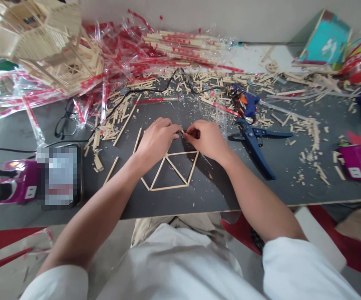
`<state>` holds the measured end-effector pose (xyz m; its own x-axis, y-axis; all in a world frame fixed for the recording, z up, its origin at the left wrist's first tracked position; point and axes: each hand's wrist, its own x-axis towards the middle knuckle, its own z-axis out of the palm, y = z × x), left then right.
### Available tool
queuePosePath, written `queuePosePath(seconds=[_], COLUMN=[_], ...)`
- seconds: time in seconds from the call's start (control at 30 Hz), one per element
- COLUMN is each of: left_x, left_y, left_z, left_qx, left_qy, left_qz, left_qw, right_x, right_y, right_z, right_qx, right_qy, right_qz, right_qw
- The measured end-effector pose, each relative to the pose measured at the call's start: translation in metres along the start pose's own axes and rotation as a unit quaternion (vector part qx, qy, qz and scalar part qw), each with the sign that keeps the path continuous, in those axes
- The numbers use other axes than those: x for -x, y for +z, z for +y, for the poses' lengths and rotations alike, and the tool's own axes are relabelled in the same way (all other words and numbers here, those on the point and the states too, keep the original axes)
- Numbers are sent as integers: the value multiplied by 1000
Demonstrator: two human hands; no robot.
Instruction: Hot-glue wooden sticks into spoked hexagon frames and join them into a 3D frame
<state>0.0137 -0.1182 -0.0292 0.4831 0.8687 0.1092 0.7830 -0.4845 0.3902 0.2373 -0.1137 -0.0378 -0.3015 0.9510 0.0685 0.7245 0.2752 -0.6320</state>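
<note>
Both of my hands meet over the far side of a flat frame of thin wooden sticks (168, 188), joined in triangles on the dark tabletop. My right hand (207, 137) pinches a small pale wooden stick (182, 131), of which only a short end shows between the fingers. My left hand (157, 139) is closed, its fingertips at the same spot from the other side; it covers part of the frame. Whether its fingers also grip that stick is hard to make out. To the right of my right hand lies a blue-handled cutter (255, 143).
A blue glue gun (244, 102) lies behind the cutter. Cut stick pieces (118, 121) and red-and-clear wrappers (121, 54) litter the back. A stick-built model (52, 50) stands back left. At left are a phone (62, 175) and a purple power adapter (18, 181); another purple adapter (360, 162) sits right.
</note>
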Motion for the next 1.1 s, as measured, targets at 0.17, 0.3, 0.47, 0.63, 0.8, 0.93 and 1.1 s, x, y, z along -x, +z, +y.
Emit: queuePosePath(seconds=[0.17, 0.3, 0.47, 0.63, 0.8, 0.93, 1.1], left_x=[4, 6, 6, 7, 7, 6, 5], left_y=[1, 0, 2, 2, 5, 4, 1], left_z=[7, 9, 6, 8, 10, 11, 12], left_qx=[-9, -39, -60, -89, -96, -98, -94], left_qy=[-2, 7, 26, 43, 44, 31, 35], left_qz=[-42, -43, -37, -29, -20, -33, -41], left_qw=[999, 998, 997, 995, 994, 994, 994], right_x=[-1, -1, 1, -9, -60, -112, -146], right_y=[-2, -2, -9, -27, -29, -16, -11], right_z=[-1, -1, 0, -6, -5, 6, 9], right_qx=[-13, -21, -15, -10, 67, 137, 133], right_qy=[17, 15, 4, -8, -39, -62, -98], right_qz=[-8, -7, -19, 26, 15, 22, -35], right_qw=[1000, 1000, 1000, 1000, 997, 988, 986])
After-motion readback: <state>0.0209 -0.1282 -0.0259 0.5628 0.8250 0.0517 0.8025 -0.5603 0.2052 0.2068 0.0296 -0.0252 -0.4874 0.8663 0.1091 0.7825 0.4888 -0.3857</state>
